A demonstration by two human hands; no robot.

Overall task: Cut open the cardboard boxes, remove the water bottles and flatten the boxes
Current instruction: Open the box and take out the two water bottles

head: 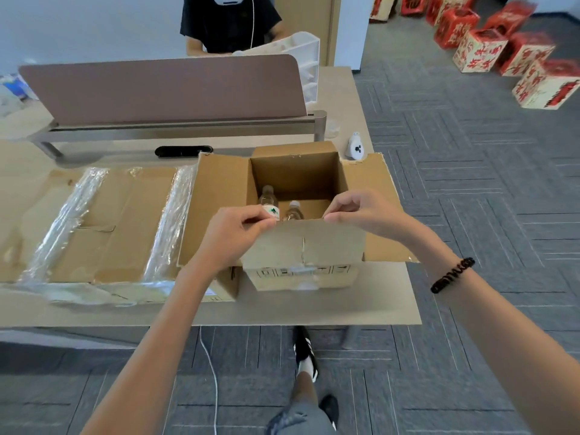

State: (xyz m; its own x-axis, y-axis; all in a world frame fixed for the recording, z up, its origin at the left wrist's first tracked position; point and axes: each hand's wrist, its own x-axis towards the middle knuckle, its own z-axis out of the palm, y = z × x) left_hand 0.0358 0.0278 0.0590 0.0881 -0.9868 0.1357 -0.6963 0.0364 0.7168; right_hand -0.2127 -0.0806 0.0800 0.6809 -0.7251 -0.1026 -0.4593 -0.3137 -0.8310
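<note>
Open box (pixel 295 171) stands at the right end of the table (pixel 282 309), dead centre of view. Clock directions below are taken from the box.

- Flaps: 9 o'clock flap (pixel 219 199) and 3 o'clock flap (pixel 376 196) are spread outward, and the 12 o'clock flap (pixel 295 149) is folded back. The 6 o'clock flap (pixel 301 243) faces the camera with a tape seam down its middle.
- Left hand (pixel 232 233): thumb and fingertips are pinched on the left corner of the 6 o'clock flap, at the edge that borders the opening.
- Right hand (pixel 364 215): same pinch on the right corner of that edge, fingers curled. There is a dark bracelet (pixel 452 274) on the wrist.
- Bottles: two are upright inside, in the 7–8 o'clock corner. The left bottle (pixel 268 199) is partly hidden behind the left fingers and the right bottle (pixel 293 211) is just beside it. The rest of the box floor that shows is bare cardboard.
- Flat box (pixel 103 221): at 9 o'clock, lying flat on the table and touching the open box. Shiny tape strips run across it.
- Small white device (pixel 356 147) at 1 o'clock, near the table edge.
- Black slot (pixel 183 150) at 10–11 o'clock, with a brown divider (pixel 163 89) behind it.
- Another person (pixel 230 23) sits past the divider at 11–12 o'clock, beside a white rack (pixel 301 58).
- Red boxes (pixel 480 48) are on the floor at 1–2 o'clock, well apart from the table.
- At 6 o'clock, below the table edge: a shoe (pixel 304 350) and a white cable (pixel 210 372).
</note>
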